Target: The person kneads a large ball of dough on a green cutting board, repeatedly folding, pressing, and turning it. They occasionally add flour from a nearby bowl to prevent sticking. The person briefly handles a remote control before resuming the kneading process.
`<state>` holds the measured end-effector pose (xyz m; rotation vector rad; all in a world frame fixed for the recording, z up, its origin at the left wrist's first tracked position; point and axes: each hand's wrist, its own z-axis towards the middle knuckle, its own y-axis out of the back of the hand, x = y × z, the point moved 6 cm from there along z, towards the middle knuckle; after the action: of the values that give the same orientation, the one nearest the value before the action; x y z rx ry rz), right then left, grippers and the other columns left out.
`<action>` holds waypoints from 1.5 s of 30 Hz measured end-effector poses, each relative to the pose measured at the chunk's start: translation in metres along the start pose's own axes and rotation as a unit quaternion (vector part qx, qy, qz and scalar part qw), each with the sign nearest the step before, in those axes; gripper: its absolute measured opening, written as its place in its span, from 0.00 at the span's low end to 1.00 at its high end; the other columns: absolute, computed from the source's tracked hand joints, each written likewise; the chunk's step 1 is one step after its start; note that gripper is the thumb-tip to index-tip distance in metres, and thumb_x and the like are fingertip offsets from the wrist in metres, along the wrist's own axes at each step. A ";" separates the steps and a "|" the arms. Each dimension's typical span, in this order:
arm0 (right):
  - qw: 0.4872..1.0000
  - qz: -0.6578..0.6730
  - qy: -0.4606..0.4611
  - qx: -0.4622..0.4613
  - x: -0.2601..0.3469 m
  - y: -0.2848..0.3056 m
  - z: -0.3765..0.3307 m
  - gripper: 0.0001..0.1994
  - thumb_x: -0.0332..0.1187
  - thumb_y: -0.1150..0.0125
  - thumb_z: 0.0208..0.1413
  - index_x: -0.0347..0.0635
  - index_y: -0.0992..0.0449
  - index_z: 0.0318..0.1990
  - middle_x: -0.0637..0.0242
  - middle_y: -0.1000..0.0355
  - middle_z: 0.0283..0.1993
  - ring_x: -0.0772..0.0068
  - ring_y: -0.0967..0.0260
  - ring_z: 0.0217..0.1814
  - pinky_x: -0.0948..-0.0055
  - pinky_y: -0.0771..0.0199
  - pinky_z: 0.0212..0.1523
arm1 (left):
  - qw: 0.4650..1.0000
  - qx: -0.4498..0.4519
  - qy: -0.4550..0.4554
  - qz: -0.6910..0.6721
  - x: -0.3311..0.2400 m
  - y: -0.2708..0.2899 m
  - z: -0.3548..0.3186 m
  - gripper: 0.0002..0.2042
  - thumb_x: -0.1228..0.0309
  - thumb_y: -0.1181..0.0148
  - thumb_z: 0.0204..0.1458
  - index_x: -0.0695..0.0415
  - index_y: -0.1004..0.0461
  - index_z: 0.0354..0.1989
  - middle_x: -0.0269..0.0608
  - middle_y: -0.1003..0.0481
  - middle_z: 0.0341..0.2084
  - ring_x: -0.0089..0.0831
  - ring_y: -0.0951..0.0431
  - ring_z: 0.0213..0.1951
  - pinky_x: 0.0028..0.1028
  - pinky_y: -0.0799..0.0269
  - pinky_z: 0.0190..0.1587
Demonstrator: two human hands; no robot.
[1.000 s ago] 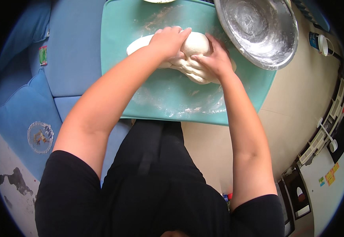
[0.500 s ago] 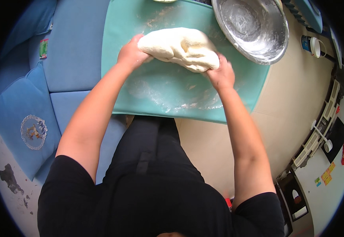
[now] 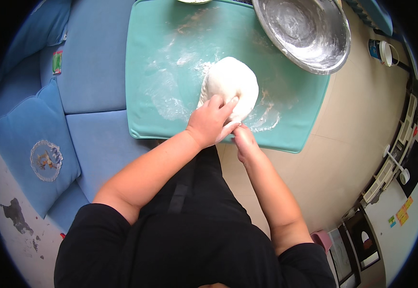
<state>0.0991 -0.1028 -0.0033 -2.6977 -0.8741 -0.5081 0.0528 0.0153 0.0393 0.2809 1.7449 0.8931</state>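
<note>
Dough's (image 3: 233,81) swung lengthwise onto the table (image 3: 153,117), so it's probably been turned mid-knead. Left hand's (image 3: 210,123) bent over its near end, right (image 3: 245,140) beside; can't tell if either's gripping.

A home living room, I judged from afar
My feed showed a blue sofa (image 3: 98,62), a lace-appliquéd cushion (image 3: 38,149) and pale floor tiles (image 3: 336,144).
</note>
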 end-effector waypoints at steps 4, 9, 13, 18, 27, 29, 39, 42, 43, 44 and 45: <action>0.884 -0.145 0.370 -0.246 0.049 0.037 -0.002 0.22 0.31 0.53 0.52 0.33 0.37 0.56 0.47 0.38 0.56 0.53 0.45 0.63 0.60 0.49 0.63 | 1.000 -0.003 0.016 -0.003 0.005 -0.007 -0.011 0.18 0.64 0.39 0.46 0.46 0.28 0.48 0.37 0.35 0.30 0.40 0.29 0.34 0.34 0.32 0.34; 0.699 -0.480 0.495 -0.191 0.092 -0.029 0.025 0.18 0.36 0.52 0.53 0.45 0.29 0.52 0.54 0.39 0.61 0.47 0.47 0.64 0.50 0.54 0.64 | 0.961 -0.275 -0.001 -0.008 0.012 0.019 0.012 0.13 0.70 0.44 0.48 0.54 0.28 0.44 0.40 0.31 0.34 0.43 0.32 0.39 0.37 0.36 0.43; 0.675 -0.483 0.490 -0.266 0.075 -0.033 0.052 0.20 0.45 0.52 0.52 0.52 0.27 0.50 0.61 0.37 0.59 0.49 0.47 0.64 0.45 0.55 0.63 | 0.950 -0.294 0.054 -0.090 0.042 0.004 0.046 0.13 0.69 0.53 0.53 0.59 0.29 0.45 0.48 0.31 0.47 0.52 0.35 0.50 0.43 0.44 0.57; 0.607 -0.531 0.532 -0.257 0.099 -0.029 0.081 0.20 0.47 0.51 0.50 0.52 0.27 0.49 0.62 0.35 0.57 0.52 0.42 0.60 0.47 0.50 0.61 | 0.960 -0.269 0.073 -0.014 0.062 -0.013 0.073 0.16 0.61 0.55 0.52 0.54 0.29 0.46 0.49 0.33 0.51 0.52 0.37 0.54 0.44 0.47 0.58; 0.622 -0.576 0.475 -0.236 0.159 -0.027 0.132 0.20 0.46 0.49 0.47 0.55 0.27 0.48 0.67 0.34 0.53 0.57 0.39 0.53 0.51 0.42 0.53 | 0.962 -0.227 0.094 0.121 0.084 -0.012 0.133 0.21 0.59 0.53 0.50 0.51 0.33 0.51 0.45 0.35 0.51 0.47 0.39 0.54 0.44 0.52 0.57; 0.631 -0.592 0.437 -0.244 0.164 -0.025 0.139 0.20 0.46 0.49 0.47 0.56 0.27 0.48 0.67 0.33 0.52 0.58 0.39 0.54 0.51 0.42 0.54 | 0.963 -0.219 0.084 0.130 0.089 -0.009 0.145 0.21 0.58 0.53 0.49 0.51 0.32 0.51 0.45 0.34 0.50 0.46 0.38 0.52 0.44 0.51 0.56; 0.650 -0.511 0.485 -0.285 0.186 -0.026 0.155 0.16 0.44 0.53 0.50 0.54 0.28 0.45 0.66 0.30 0.42 0.56 0.34 0.44 0.55 0.35 0.43 | 0.958 -0.220 0.051 0.174 0.114 -0.005 0.184 0.23 0.45 0.54 0.46 0.45 0.29 0.44 0.37 0.30 0.41 0.41 0.33 0.46 0.40 0.44 0.50; 0.627 -0.521 0.482 -0.320 0.192 -0.029 0.152 0.15 0.44 0.54 0.51 0.54 0.27 0.44 0.64 0.29 0.41 0.55 0.33 0.44 0.55 0.34 0.42 | 0.960 -0.188 0.074 0.194 0.115 -0.002 0.191 0.22 0.45 0.53 0.46 0.43 0.28 0.44 0.36 0.30 0.41 0.40 0.33 0.46 0.41 0.43 0.50; 0.605 -0.538 0.484 -0.332 0.196 -0.032 0.148 0.15 0.45 0.54 0.52 0.55 0.26 0.43 0.63 0.28 0.40 0.55 0.32 0.45 0.54 0.33 0.42 | 0.958 -0.177 0.085 0.208 0.114 -0.001 0.193 0.22 0.46 0.51 0.46 0.43 0.29 0.45 0.37 0.29 0.41 0.41 0.32 0.46 0.42 0.42 0.49; 0.624 -0.568 0.427 -0.325 0.197 -0.031 0.148 0.16 0.46 0.57 0.54 0.54 0.26 0.43 0.63 0.28 0.39 0.54 0.33 0.45 0.55 0.34 0.43 | 0.961 -0.144 0.121 0.204 0.115 -0.002 0.196 0.23 0.44 0.50 0.45 0.43 0.28 0.46 0.39 0.30 0.43 0.41 0.34 0.48 0.42 0.43 0.51; 0.645 -0.585 0.387 -0.303 0.197 -0.031 0.151 0.18 0.47 0.58 0.55 0.53 0.26 0.45 0.62 0.28 0.41 0.53 0.33 0.47 0.56 0.35 0.46 | 0.959 -0.131 0.135 0.214 0.115 -0.002 0.199 0.23 0.44 0.51 0.46 0.44 0.28 0.46 0.40 0.30 0.43 0.42 0.33 0.47 0.41 0.42 0.51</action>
<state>0.2667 0.0754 -0.0563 -1.4096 -2.2623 -2.2831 0.1896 0.1660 -0.0674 0.3836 1.8171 1.5236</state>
